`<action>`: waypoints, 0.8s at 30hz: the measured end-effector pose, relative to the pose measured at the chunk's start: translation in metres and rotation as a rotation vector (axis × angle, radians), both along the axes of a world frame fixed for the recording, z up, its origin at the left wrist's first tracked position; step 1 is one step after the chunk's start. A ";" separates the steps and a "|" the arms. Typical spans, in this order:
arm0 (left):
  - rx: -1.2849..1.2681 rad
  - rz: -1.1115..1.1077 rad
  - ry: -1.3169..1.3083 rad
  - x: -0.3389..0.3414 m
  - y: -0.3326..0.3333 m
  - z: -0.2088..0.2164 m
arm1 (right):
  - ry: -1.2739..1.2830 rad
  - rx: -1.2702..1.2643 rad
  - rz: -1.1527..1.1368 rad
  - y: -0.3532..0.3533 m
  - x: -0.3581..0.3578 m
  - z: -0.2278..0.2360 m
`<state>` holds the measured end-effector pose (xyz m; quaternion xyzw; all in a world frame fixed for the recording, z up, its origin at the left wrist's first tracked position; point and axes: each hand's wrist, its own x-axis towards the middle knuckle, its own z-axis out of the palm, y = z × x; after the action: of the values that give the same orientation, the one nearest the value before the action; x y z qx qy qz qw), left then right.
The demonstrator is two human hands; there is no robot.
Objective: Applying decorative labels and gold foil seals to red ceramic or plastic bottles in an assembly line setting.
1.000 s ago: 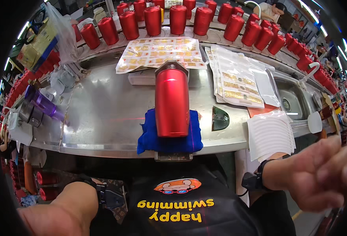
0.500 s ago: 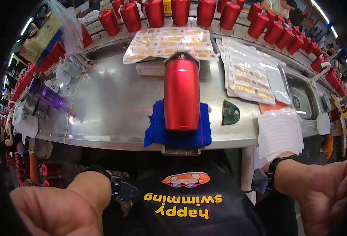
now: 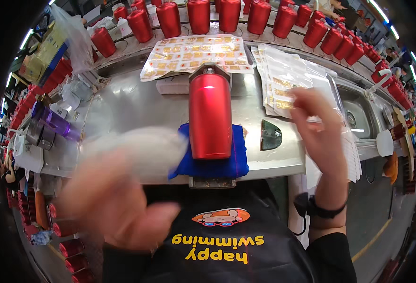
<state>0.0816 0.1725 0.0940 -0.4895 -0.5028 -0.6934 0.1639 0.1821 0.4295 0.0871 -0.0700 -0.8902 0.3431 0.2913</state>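
A glossy red metal bottle [image 3: 210, 118] lies with its base toward me on a blue cloth [image 3: 178, 162], its neck end against a dark metal rest. My left hand [image 3: 118, 198] is smeared by motion left of the bottle. A pale, cloth-like thing [image 3: 137, 146] shows at its fingers, apparently held; its exact kind is too blurred to tell. My right hand [image 3: 319, 125] is raised over the sticker sheets [image 3: 281, 78] on the right, fingers loosely curved with a gap before the thumb. Nothing shows between them.
Another gold-printed sheet [image 3: 193, 53] lies behind the bottle on a white box. A dark green wedge-shaped piece [image 3: 270, 136] rests to the right. Red bottles [image 3: 199, 18] line the curved conveyor. A purple clear cup [image 3: 57, 121] stands left; a sink [image 3: 359, 113] is at right.
Both hands have come inward from the lower corners: the left toward the bottle with the pale thing, the right up over the sheets. Bottles on the conveyor have shifted, and the view has moved slightly.
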 end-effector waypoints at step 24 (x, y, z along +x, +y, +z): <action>-0.772 0.172 0.114 -0.024 0.051 -0.116 | -0.176 -0.103 0.026 0.043 0.007 -0.106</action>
<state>0.0575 0.2236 -0.0223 -0.5087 -0.7558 -0.4089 0.0530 0.1888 0.4724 -0.0193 -0.1034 -0.8944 0.3847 0.2034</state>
